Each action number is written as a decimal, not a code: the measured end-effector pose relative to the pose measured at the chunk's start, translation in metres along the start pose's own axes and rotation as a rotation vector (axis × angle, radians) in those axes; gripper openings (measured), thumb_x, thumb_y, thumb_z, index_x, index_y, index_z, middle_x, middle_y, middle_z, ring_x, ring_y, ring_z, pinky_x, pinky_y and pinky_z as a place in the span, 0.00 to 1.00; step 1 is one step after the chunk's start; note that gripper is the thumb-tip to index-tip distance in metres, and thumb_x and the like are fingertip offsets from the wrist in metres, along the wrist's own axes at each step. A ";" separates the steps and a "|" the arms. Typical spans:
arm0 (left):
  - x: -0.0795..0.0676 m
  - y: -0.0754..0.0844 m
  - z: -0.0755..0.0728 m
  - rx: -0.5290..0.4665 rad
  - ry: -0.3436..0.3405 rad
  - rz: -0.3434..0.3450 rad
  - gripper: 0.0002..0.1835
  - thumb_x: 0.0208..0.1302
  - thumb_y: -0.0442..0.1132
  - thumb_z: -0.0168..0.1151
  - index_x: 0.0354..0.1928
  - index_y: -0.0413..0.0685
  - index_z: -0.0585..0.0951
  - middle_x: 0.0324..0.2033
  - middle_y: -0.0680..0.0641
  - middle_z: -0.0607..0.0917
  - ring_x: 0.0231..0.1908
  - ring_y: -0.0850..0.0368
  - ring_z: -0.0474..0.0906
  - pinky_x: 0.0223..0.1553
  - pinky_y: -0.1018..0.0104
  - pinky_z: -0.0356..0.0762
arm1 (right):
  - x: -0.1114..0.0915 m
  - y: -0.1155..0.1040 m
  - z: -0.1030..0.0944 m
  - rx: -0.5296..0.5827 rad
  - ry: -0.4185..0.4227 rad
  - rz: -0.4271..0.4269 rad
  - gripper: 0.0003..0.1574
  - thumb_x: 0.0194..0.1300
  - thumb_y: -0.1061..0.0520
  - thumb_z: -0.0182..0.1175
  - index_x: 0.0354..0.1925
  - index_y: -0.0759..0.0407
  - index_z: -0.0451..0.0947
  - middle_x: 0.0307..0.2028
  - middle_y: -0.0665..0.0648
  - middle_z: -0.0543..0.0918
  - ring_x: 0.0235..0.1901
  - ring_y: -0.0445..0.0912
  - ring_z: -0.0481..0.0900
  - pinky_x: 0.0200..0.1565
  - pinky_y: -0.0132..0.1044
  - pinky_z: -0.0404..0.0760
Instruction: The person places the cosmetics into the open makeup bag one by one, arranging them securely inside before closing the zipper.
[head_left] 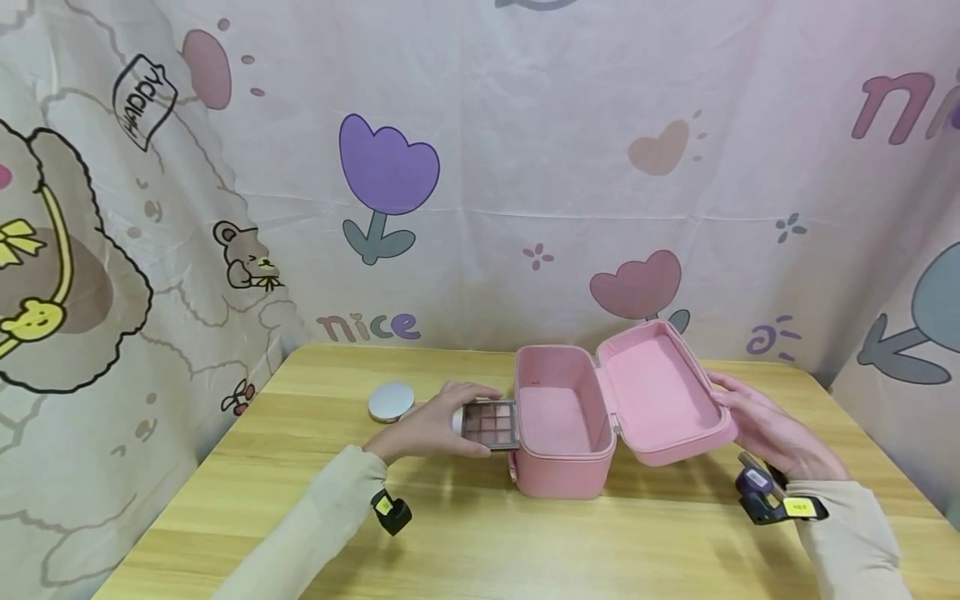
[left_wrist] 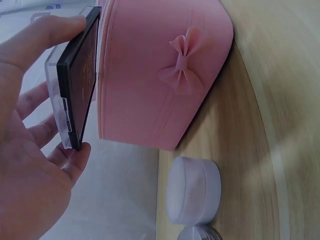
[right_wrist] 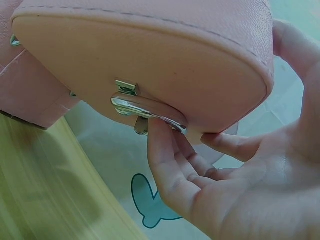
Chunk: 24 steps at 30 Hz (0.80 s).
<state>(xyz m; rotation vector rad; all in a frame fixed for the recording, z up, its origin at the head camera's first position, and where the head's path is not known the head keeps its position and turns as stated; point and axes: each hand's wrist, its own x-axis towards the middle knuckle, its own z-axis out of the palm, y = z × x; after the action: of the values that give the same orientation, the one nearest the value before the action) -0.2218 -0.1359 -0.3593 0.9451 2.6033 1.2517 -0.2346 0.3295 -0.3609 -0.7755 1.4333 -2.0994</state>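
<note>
My left hand (head_left: 427,427) grips an eyeshadow palette (head_left: 489,425) by its sides, at the left rim of a pink cosmetic case (head_left: 562,477). In the left wrist view the palette (left_wrist: 80,82) has a black frame and a clear cover, and it stands close beside the case wall with its bow (left_wrist: 182,62). The case stands open, and its inside looks bare. My right hand (head_left: 772,429) holds the tilted lid (head_left: 660,392) at its outer edge. In the right wrist view, fingers (right_wrist: 162,155) touch the lid's metal-ended handle (right_wrist: 150,110), with the thumb against the side.
A round white-silver compact (head_left: 391,402) lies left of the case, behind the left hand. The left wrist view shows a white round container (left_wrist: 192,192) and part of a silvery round item (left_wrist: 199,233). A patterned cloth (head_left: 465,275) hangs behind the wooden table (head_left: 450,542).
</note>
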 end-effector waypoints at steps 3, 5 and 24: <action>0.001 0.001 0.000 -0.006 -0.004 0.008 0.40 0.47 0.45 0.76 0.65 0.50 0.72 0.59 0.50 0.72 0.57 0.51 0.62 0.56 0.40 0.67 | 0.000 0.000 0.001 0.012 -0.014 -0.004 0.29 0.76 0.66 0.31 0.64 0.48 0.70 0.58 0.51 0.76 0.55 0.46 0.76 0.56 0.38 0.75; 0.003 0.003 0.000 -0.011 -0.007 0.020 0.40 0.47 0.44 0.76 0.65 0.50 0.72 0.59 0.50 0.72 0.58 0.51 0.61 0.57 0.41 0.65 | 0.000 0.000 0.001 0.025 -0.033 -0.007 0.30 0.76 0.66 0.31 0.64 0.49 0.70 0.58 0.52 0.76 0.55 0.46 0.76 0.56 0.39 0.74; 0.018 0.015 0.009 -0.024 -0.025 0.037 0.40 0.48 0.44 0.77 0.65 0.49 0.72 0.61 0.50 0.72 0.59 0.51 0.60 0.59 0.40 0.64 | 0.000 0.001 -0.001 0.010 -0.026 -0.010 0.30 0.76 0.66 0.31 0.64 0.48 0.70 0.58 0.52 0.76 0.55 0.47 0.76 0.56 0.38 0.75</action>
<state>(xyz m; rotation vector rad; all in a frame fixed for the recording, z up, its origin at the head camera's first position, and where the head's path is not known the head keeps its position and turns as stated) -0.2254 -0.1125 -0.3514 1.0026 2.5574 1.2681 -0.2349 0.3294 -0.3625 -0.8053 1.4066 -2.0946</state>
